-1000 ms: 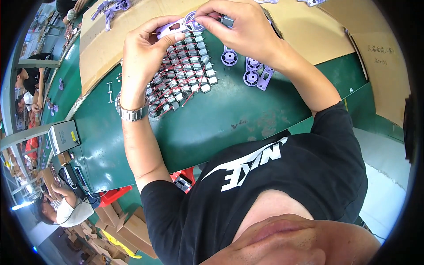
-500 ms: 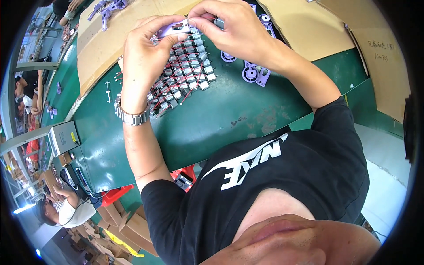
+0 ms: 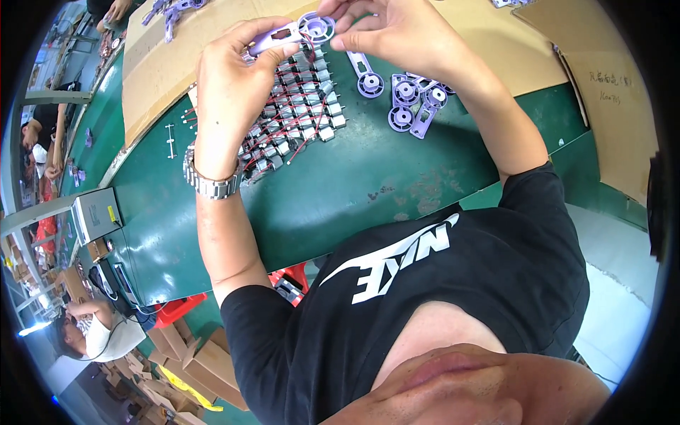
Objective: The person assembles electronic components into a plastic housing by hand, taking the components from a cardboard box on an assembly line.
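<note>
Purple plastic housing (image 3: 285, 34) is found raised above the green table (image 3: 333, 198), near its far edge, with its spoked ring end directed toward the right. Its narrow end is clamped between the thumb and fingers of the left hand (image 3: 234, 85), on whose wrist a metal watch (image 3: 214, 187) is worn. At the ring end, the right hand (image 3: 397, 35) is positioned with thumb and fingertips apart; whether the rim is touched by a fingertip cannot be told. Red wiring is noted just below the ring, its attachment being unclear. Below the left hand and the housing, small silver motors (image 3: 307, 115) with red leads are laid in close rows on the table. To the right of these, a single purple part (image 3: 370, 85) is placed near a cluster of similar purple parts (image 3: 404, 92). A thin white rod (image 3: 170, 140) is observed to the left of the left wrist. Cardboard (image 3: 152, 88) is spread along the far side, where further purple pieces (image 3: 172, 15) are rested.
</note>
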A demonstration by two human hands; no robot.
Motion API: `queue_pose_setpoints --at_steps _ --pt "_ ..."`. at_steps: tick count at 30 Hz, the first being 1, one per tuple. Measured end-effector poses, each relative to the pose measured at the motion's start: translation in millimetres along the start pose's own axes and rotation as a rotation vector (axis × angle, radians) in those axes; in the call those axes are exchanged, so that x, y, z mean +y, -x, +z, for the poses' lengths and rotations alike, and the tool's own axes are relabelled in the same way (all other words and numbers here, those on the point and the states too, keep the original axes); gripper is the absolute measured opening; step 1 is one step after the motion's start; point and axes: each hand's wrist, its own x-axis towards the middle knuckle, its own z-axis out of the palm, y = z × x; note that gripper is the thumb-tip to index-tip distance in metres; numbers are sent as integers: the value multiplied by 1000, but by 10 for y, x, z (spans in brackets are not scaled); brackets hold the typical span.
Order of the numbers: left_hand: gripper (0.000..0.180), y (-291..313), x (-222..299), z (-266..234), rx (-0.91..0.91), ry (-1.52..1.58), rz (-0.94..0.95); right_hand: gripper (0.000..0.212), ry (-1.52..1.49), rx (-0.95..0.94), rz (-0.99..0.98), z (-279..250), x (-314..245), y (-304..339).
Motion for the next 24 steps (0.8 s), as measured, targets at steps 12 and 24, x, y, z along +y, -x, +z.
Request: queue_pose_setpoints --at_steps 12,24 --pt "32 -17 -5 -64 79 203 -139 55 314 -205 -31 25 476 -110" --pt "28 38 101 -41 204 -381 241 22 523 153 -58 124 -228 98"
